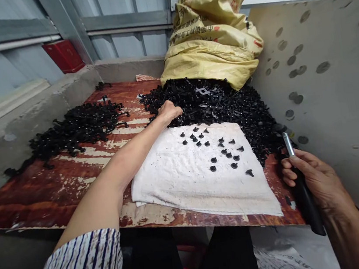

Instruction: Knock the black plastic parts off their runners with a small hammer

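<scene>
My left hand is closed at the near edge of a large pile of small black parts. What its fingers hold, if anything, is hidden. In my right hand is a hammer with a long black grip and a shiny metal shaft; its head blends into the dark parts behind it. Between my hands lies a folded white cloth. Several loose black parts, small discs with short stems, are scattered over the cloth's right half.
A second heap of black pieces lies on the left of the worn red-brown table. Behind the large pile, a yellow woven sack spills parts. A spotted pale board stands at right; a red box sits in the back corner.
</scene>
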`<state>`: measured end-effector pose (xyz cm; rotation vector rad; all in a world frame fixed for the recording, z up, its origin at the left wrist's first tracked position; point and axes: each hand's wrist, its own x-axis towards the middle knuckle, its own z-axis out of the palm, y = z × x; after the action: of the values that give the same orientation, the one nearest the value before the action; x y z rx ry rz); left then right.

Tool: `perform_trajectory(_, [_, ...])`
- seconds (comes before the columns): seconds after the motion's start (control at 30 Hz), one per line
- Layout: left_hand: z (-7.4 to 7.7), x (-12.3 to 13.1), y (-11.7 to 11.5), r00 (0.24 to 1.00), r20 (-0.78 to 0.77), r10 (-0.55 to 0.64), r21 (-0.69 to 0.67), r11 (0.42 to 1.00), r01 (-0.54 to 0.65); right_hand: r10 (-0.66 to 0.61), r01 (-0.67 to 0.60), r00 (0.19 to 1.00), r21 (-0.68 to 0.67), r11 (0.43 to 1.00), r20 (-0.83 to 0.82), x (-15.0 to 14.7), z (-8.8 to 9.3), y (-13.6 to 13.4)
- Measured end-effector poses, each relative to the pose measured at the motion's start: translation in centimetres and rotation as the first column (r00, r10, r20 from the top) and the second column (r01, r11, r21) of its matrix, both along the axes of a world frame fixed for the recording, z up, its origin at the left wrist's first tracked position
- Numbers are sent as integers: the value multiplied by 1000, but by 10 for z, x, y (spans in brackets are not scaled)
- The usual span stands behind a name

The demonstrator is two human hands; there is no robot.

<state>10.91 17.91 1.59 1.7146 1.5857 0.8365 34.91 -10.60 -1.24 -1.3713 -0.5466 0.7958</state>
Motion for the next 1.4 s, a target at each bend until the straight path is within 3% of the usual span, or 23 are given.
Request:
perform_trajectory(0.17, [11,-6,11,996,93,-1,101,995,-9,-3,3,1000,10,1000,7,-1,-2,0])
perform_trajectory(0.33, [24,-24,10,950,299,-89,-2,996,94,-10,10,1000,21,1000,20,-4,0,-1])
perform_trajectory(0.43, [28,-34,6,921,386,-56,26,998,50,-4,3,1000,26,1000,22,-5,2,-1])
perform_trajectory(0.6, [35,-49,-6,945,326,-30,43,999,17,-14,13,999,29,1000,29,-6,1,-1])
perform_trajectory(0.83, [44,-70,-32,925,379,-43,32,999,33,-13,13,999,12,1000,32,-7,1,-3])
perform_trajectory(1.07, [33,-85,-62,945,230,-234,-162,948,274,-31,31,999,4,1000,45,-8,0,-3])
perform_trajectory(1.23, [38,-87,-65,916,64,-395,-22,917,397,-31,31,998,1,1000,50,-7,-1,-3])
perform_trajectory(1.4, [55,-89,-73,894,74,-442,32,897,441,-10,10,999,12,1000,46,-5,-2,-5])
